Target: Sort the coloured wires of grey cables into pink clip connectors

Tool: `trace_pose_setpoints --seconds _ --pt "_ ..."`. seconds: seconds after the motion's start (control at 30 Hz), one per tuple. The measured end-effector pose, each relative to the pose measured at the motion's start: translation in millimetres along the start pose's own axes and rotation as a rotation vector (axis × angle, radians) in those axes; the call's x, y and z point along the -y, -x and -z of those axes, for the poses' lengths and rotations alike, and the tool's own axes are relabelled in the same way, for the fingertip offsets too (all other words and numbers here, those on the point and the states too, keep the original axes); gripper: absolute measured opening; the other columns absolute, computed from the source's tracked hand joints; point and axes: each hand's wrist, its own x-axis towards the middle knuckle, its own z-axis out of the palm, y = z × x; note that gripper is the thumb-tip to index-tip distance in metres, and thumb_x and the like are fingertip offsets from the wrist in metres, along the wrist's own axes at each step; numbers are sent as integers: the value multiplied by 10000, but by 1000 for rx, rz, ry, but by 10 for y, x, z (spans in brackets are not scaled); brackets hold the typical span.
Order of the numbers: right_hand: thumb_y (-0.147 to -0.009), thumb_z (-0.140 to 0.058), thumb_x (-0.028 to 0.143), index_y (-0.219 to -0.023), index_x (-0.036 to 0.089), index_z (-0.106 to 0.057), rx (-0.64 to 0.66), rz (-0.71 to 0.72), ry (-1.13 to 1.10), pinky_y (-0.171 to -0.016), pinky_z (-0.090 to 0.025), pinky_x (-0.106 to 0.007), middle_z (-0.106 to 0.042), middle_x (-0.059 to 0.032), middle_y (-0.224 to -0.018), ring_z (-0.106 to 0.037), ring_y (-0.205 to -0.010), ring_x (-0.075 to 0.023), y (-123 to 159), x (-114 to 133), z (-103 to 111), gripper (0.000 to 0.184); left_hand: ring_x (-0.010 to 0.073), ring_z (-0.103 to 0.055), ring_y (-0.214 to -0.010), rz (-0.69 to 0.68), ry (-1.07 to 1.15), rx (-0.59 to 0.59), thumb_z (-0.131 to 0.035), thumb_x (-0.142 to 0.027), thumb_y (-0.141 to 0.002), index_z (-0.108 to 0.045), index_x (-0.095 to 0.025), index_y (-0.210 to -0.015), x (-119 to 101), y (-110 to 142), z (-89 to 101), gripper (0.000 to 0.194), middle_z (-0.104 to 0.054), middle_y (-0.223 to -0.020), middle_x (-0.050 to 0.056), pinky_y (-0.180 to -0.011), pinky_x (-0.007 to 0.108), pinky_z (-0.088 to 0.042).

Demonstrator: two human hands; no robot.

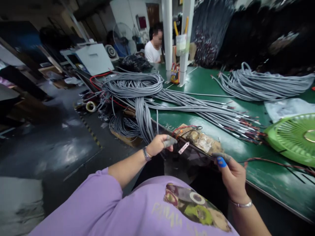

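Note:
A thin dark cable (198, 150) stretches between my two hands at the front edge of the green table. My left hand (159, 145) pinches its left end, with grey covers on the fingertips. My right hand (232, 173) grips the other end between a blue-wrapped thumb and a grey-covered finger. From the cable, close to my left hand, hangs a small pale label (184, 148) with print too small to read. Just behind the cable lies a lumpy, tape-wrapped brown bundle (204, 141), with red and black wires (189, 127) by it.
Grey cables (182, 106) spread over the green table (270, 173), some hanging off its left edge. Another cable coil (265, 82) lies at the back right. A green fan (292, 139) and a plastic bag (290, 108) are on the right. Across the table sits a person (152, 50).

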Motion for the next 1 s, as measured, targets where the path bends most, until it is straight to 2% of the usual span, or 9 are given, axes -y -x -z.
trace_pose_setpoints --seconds 0.07,0.13,0.23,0.37,0.47,0.6,0.73,0.8,1.0 --pt "-802 -683 381 -949 263 -783 -116 77 150 -773 -528 -409 -748 -79 -910 -669 -825 -270 -149 80 81 214 169 -666 -670 -122 -181 -137 -622 -489 -840 -691 -116 -892 -174 -268 152 383 -704 -709 71 -735 321 -546" --pt "-807 -663 395 -919 250 -785 -83 21 83 -793 -546 -411 -765 -76 -891 -694 -839 -273 -281 122 113 220 206 -690 -845 -241 -455 -242 -601 -410 -848 -690 -136 -1000 -310 -624 256 326 -738 -911 102 -827 350 -540" --pt "-792 -682 423 -865 236 -783 -68 -93 -61 -793 -553 -405 -769 -61 -835 -701 -822 -262 -388 123 111 225 271 -565 -1233 -366 -1018 -205 -591 -313 -832 -638 -122 -1185 -461 -1215 276 404 -625 -1305 156 -1079 388 -407" --pt "-800 -683 428 -869 229 -780 -107 -87 -131 -793 -540 -396 -770 -52 -858 -684 -794 -243 -385 87 86 232 303 -546 -1250 -165 -1454 -98 -556 -378 -845 -482 -121 -1375 -594 -1836 96 593 -559 -1341 173 -1074 387 -389" --pt "-824 -674 419 -897 233 -781 -87 -43 -123 -784 -525 -384 -761 -52 -870 -672 -810 -244 -365 60 69 226 332 -608 -1151 -109 -1503 -108 -490 -386 -872 -438 -88 -1396 -642 -2077 -51 605 -533 -1318 223 -975 401 -448" --pt "-846 -662 422 -870 238 -776 -107 -16 -109 -707 -506 -346 -726 -34 -787 -630 -728 -214 -364 11 53 218 326 -627 -1116 -96 -1575 -67 -513 -328 -832 -459 -110 -1376 -672 -2124 -117 588 -543 -1315 220 -916 371 -465" --pt "-863 -641 426 -894 230 -770 -107 -1 -86 -701 -500 -342 -719 -37 -794 -621 -733 -208 -364 -13 35 237 310 -658 -1020 -82 -1597 -8 -535 -315 -801 -555 -158 -1271 -767 -1978 -32 495 -692 -1082 151 -833 348 -469" --pt "-862 -638 426 -899 231 -771 -105 0 -73 -715 -505 -351 -722 -40 -797 -631 -743 -214 -365 -6 32 238 311 -665 -978 -88 -1575 -80 -495 -350 -829 -596 -180 -1210 -863 -1860 60 430 -713 -1017 137 -787 348 -459" --pt "-820 -674 425 -899 224 -772 -111 -4 -66 -808 -517 -386 -747 -52 -848 -672 -852 -249 -396 -10 80 237 244 -645 -836 -242 -1270 -466 -475 -450 -846 -660 -187 -1019 -1119 -1296 335 365 -710 -873 82 -718 303 -414"
